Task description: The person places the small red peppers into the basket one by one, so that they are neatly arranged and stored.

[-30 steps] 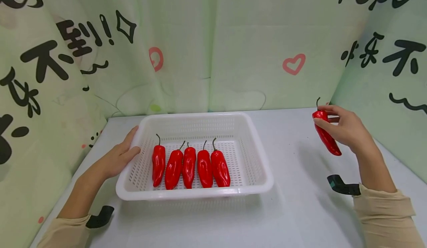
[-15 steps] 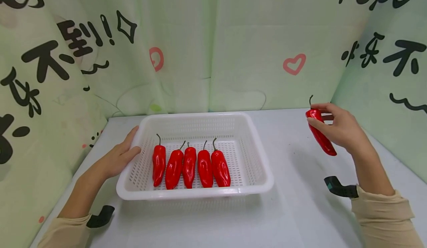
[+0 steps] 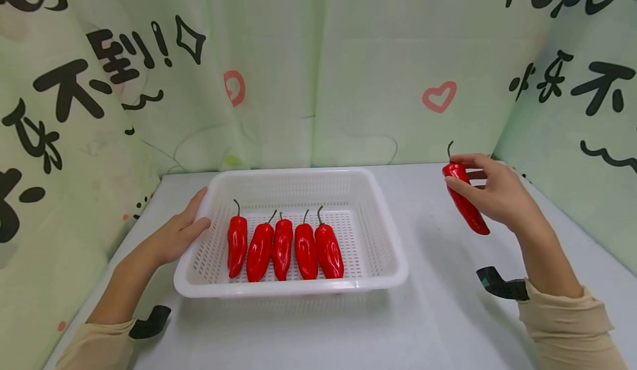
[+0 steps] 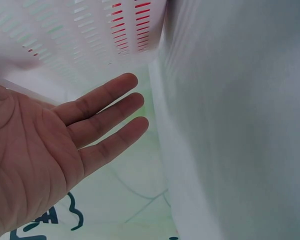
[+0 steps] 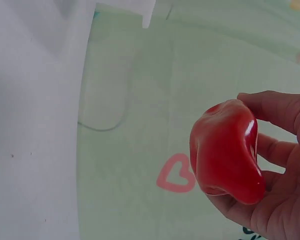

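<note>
At the left end of a white perforated plastic basket (image 3: 383, 237), my left hand (image 3: 171, 237) holds the rim, its thumb over the edge. In the left wrist view, three straight fingers (image 4: 110, 142) extend below the rim beside the slotted wall. Several glossy red chili peppers (image 3: 306, 251) lie in a row inside the basket, stems toward the back. Well right of the basket, my right hand (image 3: 497, 190) pinches another red chili pepper (image 3: 468, 207) between thumb and fingers, stem up and tip slanting down to the right. The right wrist view shows that pepper (image 5: 225, 155) from its tip end.
The basket stands on a white-covered table (image 3: 423, 326). A pale green curtain (image 3: 348, 82) with black lettering and red hearts encloses the back and both sides. A black mount (image 3: 500, 284) sits at the right wrist, and a similar mount (image 3: 149, 323) at the left.
My right hand has moved a little to the left, toward the basket, carrying the chili pepper. The left hand, the basket and the peppers in it have stayed in place.
</note>
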`<state>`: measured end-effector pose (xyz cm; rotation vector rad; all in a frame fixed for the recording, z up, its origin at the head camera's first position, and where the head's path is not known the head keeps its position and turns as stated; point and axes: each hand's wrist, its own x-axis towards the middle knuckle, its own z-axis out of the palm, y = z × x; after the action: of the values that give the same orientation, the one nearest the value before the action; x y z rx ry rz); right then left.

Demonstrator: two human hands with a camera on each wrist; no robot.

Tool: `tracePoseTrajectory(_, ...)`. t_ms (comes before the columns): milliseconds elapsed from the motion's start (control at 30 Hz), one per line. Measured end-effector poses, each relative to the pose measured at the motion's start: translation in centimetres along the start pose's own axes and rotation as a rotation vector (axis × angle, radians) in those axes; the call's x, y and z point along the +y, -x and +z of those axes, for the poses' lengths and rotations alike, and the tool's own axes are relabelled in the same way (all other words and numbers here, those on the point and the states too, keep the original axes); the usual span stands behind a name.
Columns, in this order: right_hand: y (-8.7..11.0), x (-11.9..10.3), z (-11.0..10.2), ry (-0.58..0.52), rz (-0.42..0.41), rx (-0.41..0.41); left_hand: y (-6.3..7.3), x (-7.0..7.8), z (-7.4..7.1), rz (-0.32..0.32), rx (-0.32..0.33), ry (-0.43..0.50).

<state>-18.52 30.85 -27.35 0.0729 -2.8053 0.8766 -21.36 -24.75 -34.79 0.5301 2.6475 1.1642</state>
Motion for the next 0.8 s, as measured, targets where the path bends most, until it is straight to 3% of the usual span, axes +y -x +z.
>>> tracePoseTrajectory(800,1.2,-3.4,1.9,-0.068,-0.097,-0.024,0.1,0.1,0.0,-0.016,0.009,0.019)
